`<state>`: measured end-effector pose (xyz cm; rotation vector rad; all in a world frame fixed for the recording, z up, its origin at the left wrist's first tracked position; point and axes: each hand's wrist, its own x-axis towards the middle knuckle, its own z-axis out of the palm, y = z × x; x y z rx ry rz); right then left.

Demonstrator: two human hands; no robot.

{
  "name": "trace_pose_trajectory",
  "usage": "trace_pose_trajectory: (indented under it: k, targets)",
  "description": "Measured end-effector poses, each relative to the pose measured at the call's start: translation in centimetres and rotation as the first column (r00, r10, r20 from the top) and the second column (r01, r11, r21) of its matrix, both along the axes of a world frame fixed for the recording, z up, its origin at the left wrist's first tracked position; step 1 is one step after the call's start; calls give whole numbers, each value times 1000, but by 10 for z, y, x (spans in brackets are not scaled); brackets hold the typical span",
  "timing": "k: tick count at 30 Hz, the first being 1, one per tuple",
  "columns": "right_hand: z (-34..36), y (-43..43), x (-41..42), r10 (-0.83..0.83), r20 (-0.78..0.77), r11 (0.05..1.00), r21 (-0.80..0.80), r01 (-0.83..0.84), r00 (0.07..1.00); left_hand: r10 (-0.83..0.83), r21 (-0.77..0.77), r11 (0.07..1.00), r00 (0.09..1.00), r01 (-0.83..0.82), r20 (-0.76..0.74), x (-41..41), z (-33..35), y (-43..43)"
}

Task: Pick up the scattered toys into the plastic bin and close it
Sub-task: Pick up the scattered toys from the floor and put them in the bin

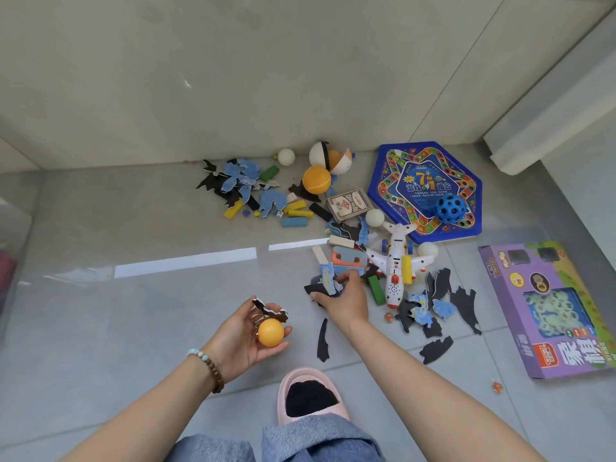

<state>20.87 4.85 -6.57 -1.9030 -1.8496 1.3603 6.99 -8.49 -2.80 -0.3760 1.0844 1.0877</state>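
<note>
Toys lie scattered on the grey tiled floor. My left hand (pixel 248 338) holds a small orange ball (pixel 270 333) together with a black puzzle piece (pixel 270 311) and a ring. My right hand (pixel 343 300) is closed over a bunch of blue and black puzzle pieces (pixel 328 278) beside a white toy plane (pixel 396 266). More puzzle pieces (pixel 440 305) lie to the right of the plane. A second heap with blue pieces (pixel 240 176), coloured blocks (pixel 295 213) and an orange ball (pixel 316 179) lies farther away. A clear plastic bin (pixel 10 261) shows only at the left edge.
A blue hexagonal game board (pixel 426 168) with a blue holed ball (pixel 450 209) lies at the far right. A purple box (pixel 553 308) sits near the right edge. A card box (pixel 348 205), white balls and my pink slipper (pixel 310 395) are also on the floor.
</note>
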Motion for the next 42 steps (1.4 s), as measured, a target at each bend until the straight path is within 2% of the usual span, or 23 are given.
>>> trace_pose_trajectory:
  k: [7,11,14,19,23,27,31,33,35,37,39,42]
  targets:
    - [-3,1,0,-42,-77,998,-57,38,996,16,2,1000,1000,-16,-7,-3,2,0]
    - [18,-6,-9,-80,-239,987,-154,44,968,52,13,999,998,-52,-19,-16,16,0]
    - [63,-12,-32,-1,-333,964,-251,-88,943,109,52,993,991,-105,-81,-37,44,-5]
    - [168,-30,-98,329,-383,862,-252,-440,863,246,138,966,942,-218,-228,-96,108,-40]
    - [229,-75,-172,515,-417,747,-211,-631,749,298,222,951,829,-216,-473,-154,168,-96]
    - [262,-150,-256,613,-451,621,-233,-748,649,296,194,955,672,-223,-679,-211,214,-171]
    - [279,-228,-333,632,-482,570,-242,-785,607,279,136,947,530,-292,-801,-263,235,-243]
    - [284,-257,-362,599,-526,558,-266,-786,603,269,120,946,517,-303,-813,-284,235,-271]
    - [284,-276,-380,562,-559,545,-304,-781,610,200,61,965,560,-257,-804,-296,232,-291]
    - [280,-282,-384,550,-533,580,-310,-753,643,1,-106,982,572,-155,-820,-301,226,-302]
    - [275,-270,-375,577,-479,613,-281,-738,662,-208,-267,962,464,-64,-861,-300,225,-304]
    - [272,-226,-343,636,-378,627,-256,-736,673,-243,-259,966,337,-2,-910,-291,230,-288]
